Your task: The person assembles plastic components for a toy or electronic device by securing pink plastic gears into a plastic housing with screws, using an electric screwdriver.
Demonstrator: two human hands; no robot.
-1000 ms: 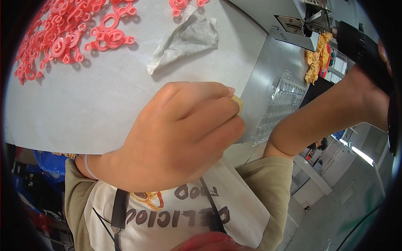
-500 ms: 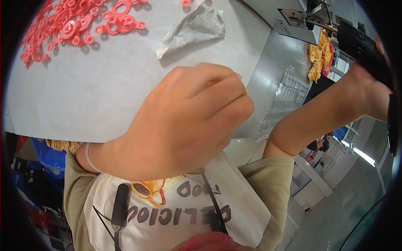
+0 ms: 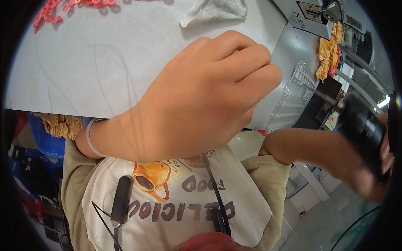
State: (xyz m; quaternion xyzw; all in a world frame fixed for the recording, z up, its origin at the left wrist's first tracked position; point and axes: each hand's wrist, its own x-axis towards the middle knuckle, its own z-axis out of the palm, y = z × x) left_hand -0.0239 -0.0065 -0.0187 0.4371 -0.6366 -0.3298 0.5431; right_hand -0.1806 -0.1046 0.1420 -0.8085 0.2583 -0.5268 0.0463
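In front of my chest, my left hand (image 3: 201,92) is closed with its back toward me. Its curled fingers hide whatever they hold. At the right edge my right hand (image 3: 374,175), smeared by motion, is wrapped round a black electric screwdriver (image 3: 362,129). The screwdriver's thin shaft is blurred and points up and left, above a clear plastic tray (image 3: 295,96). A pale box-shaped machine (image 3: 299,21) with a small metal mechanism stands at the upper right, apart from the screwdriver tip.
Pink-red plastic parts (image 3: 90,3) lie at the far left of the white table (image 3: 67,71). A crumpled white cloth (image 3: 215,12) lies beyond my left hand. Tan plastic parts (image 3: 328,52) are heaped at the right, and more tan parts (image 3: 63,125) fill a blue bin (image 3: 50,144) at lower left.
My right hand has drawn the screwdriver away from the machine's metal mechanism, down toward me. My left hand has shifted up and right, still closed. The view has tilted, moving the pink parts and cloth upward.
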